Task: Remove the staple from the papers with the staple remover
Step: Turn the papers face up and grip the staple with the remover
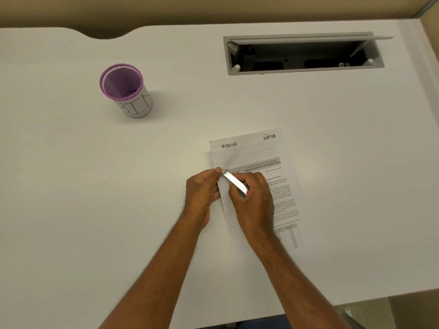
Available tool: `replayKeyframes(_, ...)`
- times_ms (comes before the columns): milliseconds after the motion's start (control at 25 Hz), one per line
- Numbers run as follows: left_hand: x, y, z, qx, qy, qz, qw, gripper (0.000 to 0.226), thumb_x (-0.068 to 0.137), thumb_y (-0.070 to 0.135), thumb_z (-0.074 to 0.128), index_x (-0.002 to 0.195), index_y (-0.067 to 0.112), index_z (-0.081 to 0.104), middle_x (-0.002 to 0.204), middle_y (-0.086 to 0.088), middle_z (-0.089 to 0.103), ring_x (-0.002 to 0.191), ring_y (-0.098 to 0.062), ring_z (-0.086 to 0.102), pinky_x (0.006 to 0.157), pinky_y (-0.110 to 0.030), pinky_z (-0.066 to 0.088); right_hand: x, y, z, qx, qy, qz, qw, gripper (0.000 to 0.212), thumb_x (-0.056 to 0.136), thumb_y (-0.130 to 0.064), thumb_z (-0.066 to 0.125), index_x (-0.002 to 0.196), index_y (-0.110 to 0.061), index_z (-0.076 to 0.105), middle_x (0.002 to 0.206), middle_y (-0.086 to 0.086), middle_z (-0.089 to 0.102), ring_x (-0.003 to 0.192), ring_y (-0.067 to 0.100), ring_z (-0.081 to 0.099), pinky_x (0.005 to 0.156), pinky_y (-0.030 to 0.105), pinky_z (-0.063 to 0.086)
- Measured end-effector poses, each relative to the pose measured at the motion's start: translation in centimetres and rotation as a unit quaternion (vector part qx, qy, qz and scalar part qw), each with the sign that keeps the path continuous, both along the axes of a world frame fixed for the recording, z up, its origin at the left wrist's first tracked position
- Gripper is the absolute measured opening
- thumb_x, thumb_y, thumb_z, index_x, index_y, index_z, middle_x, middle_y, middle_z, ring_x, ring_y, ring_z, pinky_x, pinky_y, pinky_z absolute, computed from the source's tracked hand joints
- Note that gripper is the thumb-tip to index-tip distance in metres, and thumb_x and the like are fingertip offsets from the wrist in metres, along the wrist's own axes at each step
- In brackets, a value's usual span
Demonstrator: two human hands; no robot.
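Observation:
A stapled set of printed papers [254, 153] lies on the white desk, slightly right of centre. My right hand [254, 200] grips a metal staple remover [235, 182] with a pink end, its tip pointing at the upper left part of the top sheet. My left hand [204, 188] pinches the papers' left edge, thumb tip beside the tool's tip. The staple itself is too small to make out.
A purple mesh cup [123, 89] wrapped in paper marked "BIN" stands at the left back of the white desk [71, 186]. An open grey cable tray [304, 53] is set into the desk at the back right. The desk's front edge runs near my arms.

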State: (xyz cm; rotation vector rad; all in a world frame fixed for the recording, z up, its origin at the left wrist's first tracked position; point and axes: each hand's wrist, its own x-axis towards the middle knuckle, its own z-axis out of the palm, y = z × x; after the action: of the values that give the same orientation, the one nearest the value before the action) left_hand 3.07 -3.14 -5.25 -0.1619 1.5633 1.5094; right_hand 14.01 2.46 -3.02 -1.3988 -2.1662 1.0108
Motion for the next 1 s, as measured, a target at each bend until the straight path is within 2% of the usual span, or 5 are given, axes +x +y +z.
replayKeyframes(200, 0.0, 0.1, 0.2, 0.000, 0.003, -0.001, 1.000, 0.026, 0.099, 0.025, 0.064, 0.114, 0.006, 0.076, 0.105, -0.012, 0.081, 0.098, -0.028, 0.078, 0.083, -0.039, 0.064, 0.0, 0.6, -0.5, -0.055, 0.026, -0.006, 0.998, 0.026, 0.092, -0.024, 0.075, 0.116, -0.015, 0.073, 0.106, 0.001, 0.070, 0.092, 0.015, 0.066, 0.078, 0.033, 0.062)
replayKeyframes(480, 0.0, 0.5, 0.5, -0.017, -0.009, 0.015, 1.000, 0.013, 0.098, 0.028, 0.066, 0.100, 0.020, 0.076, 0.088, 0.002, 0.083, 0.081, -0.018, 0.080, 0.061, -0.024, 0.061, 0.2, 0.3, -1.1, -0.101, 0.052, -0.039, 0.993, 0.031, 0.092, -0.030, 0.074, 0.122, -0.024, 0.071, 0.116, -0.011, 0.072, 0.103, 0.004, 0.066, 0.083, 0.013, 0.052)
replayKeyframes(600, 0.1, 0.7, 0.6, -0.031, -0.005, 0.021, 0.999, 0.010, 0.098, 0.029, 0.065, 0.096, 0.024, 0.074, 0.082, 0.008, 0.081, 0.075, -0.014, 0.079, 0.058, -0.023, 0.060, 0.2, 0.4, -1.2, -0.100, 0.049, -0.043, 0.993, 0.032, 0.093, -0.031, 0.073, 0.124, -0.025, 0.071, 0.117, -0.011, 0.071, 0.104, 0.004, 0.065, 0.083, 0.014, 0.052)
replayKeyframes(800, -0.1, 0.7, 0.9, -0.038, -0.004, 0.003, 0.999, 0.030, 0.099, 0.027, 0.065, 0.118, 0.006, 0.074, 0.106, -0.014, 0.080, 0.095, -0.030, 0.078, 0.082, -0.039, 0.065, -0.1, 0.1, -1.1, -0.030, 0.007, -0.025, 0.999, 0.031, 0.093, -0.028, 0.074, 0.123, -0.024, 0.071, 0.111, -0.006, 0.070, 0.099, 0.011, 0.065, 0.078, 0.028, 0.057)
replayKeyframes(1000, -0.1, 0.8, 1.1, -0.045, -0.005, 0.000, 0.999, 0.034, 0.101, 0.027, 0.062, 0.124, 0.005, 0.072, 0.113, -0.017, 0.077, 0.101, -0.033, 0.076, 0.091, -0.045, 0.062, -0.4, 0.3, -0.9, -0.092, 0.016, -0.038, 0.995, 0.028, 0.095, -0.041, 0.068, 0.121, -0.032, 0.070, 0.111, -0.018, 0.069, 0.096, 0.000, 0.064, 0.080, 0.026, 0.055)
